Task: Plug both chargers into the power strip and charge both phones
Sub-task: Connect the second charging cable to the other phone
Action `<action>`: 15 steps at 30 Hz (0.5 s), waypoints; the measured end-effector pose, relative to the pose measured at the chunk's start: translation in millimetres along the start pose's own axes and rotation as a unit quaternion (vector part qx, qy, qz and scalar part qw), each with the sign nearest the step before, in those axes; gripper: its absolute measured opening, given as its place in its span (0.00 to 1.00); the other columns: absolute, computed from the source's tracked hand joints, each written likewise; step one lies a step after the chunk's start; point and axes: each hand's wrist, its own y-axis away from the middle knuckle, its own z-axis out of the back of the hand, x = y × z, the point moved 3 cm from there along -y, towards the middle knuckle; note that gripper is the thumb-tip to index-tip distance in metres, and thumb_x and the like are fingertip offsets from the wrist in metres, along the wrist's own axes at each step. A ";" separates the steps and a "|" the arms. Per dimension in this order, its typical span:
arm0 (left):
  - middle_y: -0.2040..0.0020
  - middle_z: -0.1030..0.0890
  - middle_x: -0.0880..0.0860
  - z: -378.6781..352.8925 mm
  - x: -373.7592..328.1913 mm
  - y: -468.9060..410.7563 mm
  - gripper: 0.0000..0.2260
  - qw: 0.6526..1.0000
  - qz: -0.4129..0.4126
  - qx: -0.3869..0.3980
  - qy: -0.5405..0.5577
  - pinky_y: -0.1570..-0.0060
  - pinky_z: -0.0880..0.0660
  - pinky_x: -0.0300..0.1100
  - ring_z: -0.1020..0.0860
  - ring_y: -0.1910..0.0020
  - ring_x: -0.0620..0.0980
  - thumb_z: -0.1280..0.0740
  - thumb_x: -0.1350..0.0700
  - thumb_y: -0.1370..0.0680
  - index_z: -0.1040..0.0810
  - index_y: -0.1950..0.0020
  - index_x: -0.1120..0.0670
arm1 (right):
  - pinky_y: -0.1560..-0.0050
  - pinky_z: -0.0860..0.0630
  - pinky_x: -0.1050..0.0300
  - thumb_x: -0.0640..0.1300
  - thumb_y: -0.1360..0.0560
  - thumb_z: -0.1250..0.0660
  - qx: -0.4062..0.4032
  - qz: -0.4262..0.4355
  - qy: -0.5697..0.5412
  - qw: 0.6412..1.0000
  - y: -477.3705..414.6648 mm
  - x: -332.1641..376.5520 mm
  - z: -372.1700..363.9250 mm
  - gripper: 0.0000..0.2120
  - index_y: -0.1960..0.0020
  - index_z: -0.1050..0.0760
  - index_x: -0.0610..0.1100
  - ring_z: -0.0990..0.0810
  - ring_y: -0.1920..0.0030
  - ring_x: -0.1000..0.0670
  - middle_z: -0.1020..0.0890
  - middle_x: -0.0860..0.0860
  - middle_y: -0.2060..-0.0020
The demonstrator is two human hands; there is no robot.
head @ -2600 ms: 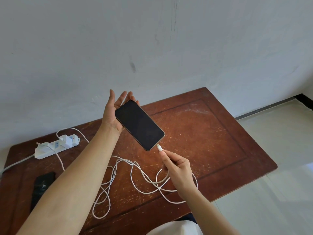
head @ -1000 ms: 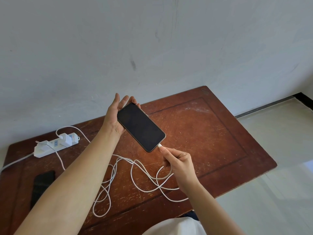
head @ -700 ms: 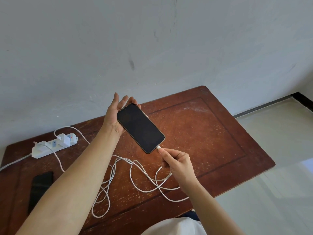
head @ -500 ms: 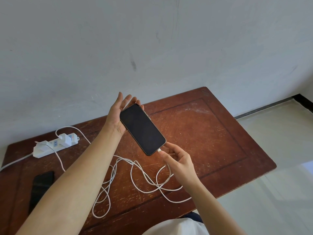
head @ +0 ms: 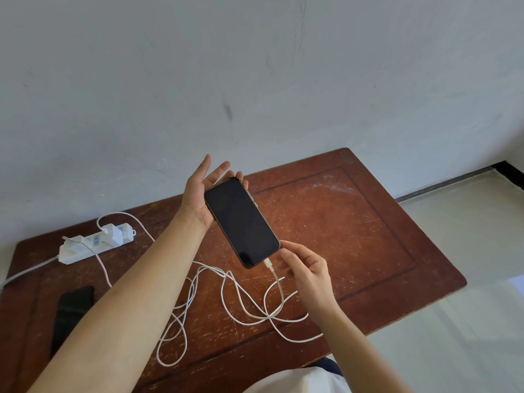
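Above the counter (head: 354,222) our left hand (head: 198,194) cradles the dark phone (head: 241,222) in a loosely open palm, the white cable (head: 268,263) seated in its port, while our right hand (head: 306,272), fingers spread and empty, should release gently without tugging.

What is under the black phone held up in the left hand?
Under the black phone show the left hand, cupping its back, and the scratched brown wooden table below. The phone's back is hidden.
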 end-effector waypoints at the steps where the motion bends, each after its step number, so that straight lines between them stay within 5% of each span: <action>1: 0.56 0.16 0.58 -0.4 0.5 0.4 0.32 1.000 0.001 0.002 0.000 0.49 0.19 0.57 0.16 0.53 0.59 0.21 0.44 0.30 0.22 0.33 0.60 | 0.59 0.19 0.61 0.41 0.20 0.32 -0.006 -0.003 0.003 1.000 -0.2 -0.7 0.2 0.10 0.48 0.14 0.54 0.15 0.61 0.53 0.12 0.51 0.60; 15: 0.51 0.16 0.55 -4.4 1.3 2.8 0.22 0.998 -0.011 0.053 0.010 0.42 0.22 0.62 0.17 0.44 0.61 0.27 0.44 0.25 0.20 0.39 0.58 | 0.62 0.21 0.67 0.42 0.21 0.29 -0.022 -0.041 -0.015 0.999 -0.8 -4.2 2.7 0.06 0.48 0.14 0.46 0.14 0.61 0.56 0.12 0.53 0.61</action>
